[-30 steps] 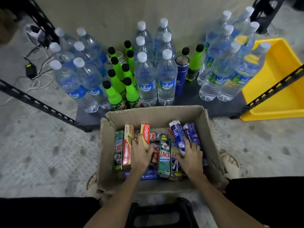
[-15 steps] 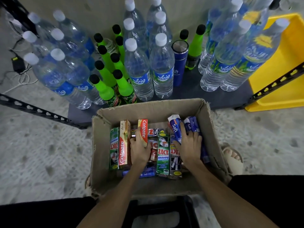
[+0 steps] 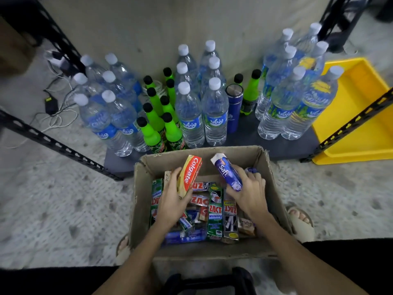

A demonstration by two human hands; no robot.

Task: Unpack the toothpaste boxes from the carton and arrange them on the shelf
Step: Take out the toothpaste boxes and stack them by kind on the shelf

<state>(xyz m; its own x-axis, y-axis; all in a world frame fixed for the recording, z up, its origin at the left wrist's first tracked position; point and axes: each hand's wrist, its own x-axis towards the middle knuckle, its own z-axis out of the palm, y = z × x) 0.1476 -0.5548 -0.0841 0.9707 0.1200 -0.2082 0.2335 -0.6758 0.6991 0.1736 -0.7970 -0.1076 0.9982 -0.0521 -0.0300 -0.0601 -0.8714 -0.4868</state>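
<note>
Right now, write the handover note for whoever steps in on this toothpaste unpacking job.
Left hand: grips a red Colgate box, raised out of the carton.
Right hand: grips a blue Safi box, also raised above the carton.
Carton sits on the floor in front of the bottom shelf, many toothpaste boxes inside, among them the green Zact Whitening box.
Done: no toothpaste box stands on the shelf in view; it holds water bottles, green bottles and a blue flask.
Left: place the two held boxes, then unpack the others and arrange them.
</note>
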